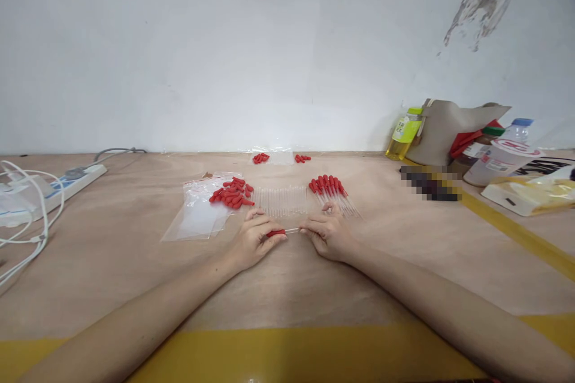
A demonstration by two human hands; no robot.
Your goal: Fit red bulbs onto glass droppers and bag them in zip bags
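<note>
Near the middle of the table, my left hand [256, 240] is closed round a red rubber dropper bulb [275, 233]. A thin clear glass tube [291, 230] runs from the bulb to my right hand [327, 233], whose fingertips pinch it. How deep the tube sits in the bulb is hidden. Beyond my hands lies a row of bare glass tubes [281, 198]. To its left is a heap of loose red bulbs [231, 193], partly on clear plastic bags [193, 218]. On the right, several droppers with red bulbs fitted [330, 185] lie fanned side by side.
Two small groups of red bulbs [260, 158] lie with clear plastic [279, 157] near the wall. A power strip [58, 191] with white cables stands at left. At right are a yellow-green bottle [404, 133], a grey bag [435, 131], a tub [496, 161] and yellow tape [516, 230].
</note>
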